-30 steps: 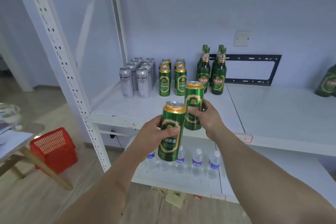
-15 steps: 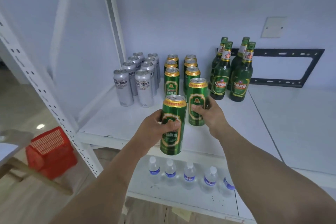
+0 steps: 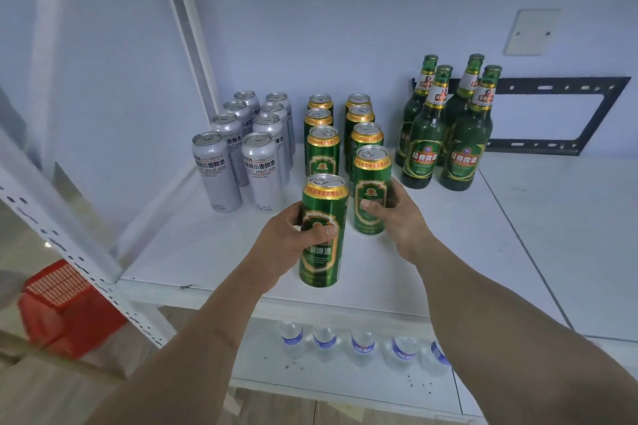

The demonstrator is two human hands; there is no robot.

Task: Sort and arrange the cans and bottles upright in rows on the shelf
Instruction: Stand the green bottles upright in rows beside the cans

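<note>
While fingers (image 3: 319, 230) wrap green can (image 3: 322, 231), upright

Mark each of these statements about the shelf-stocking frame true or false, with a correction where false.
1. Each hand grips a tall green beer can with a gold rim, left hand on the left can, right hand on the right can. True.
2. The silver wheat beer cans lie on their sides. False: they stand upright in two rows.
3. The green glass beer bottles stand right of the green cans. True.
4. The clear plastic water bottles share the upper white shelf. False: they stand on the shelf below.
</note>
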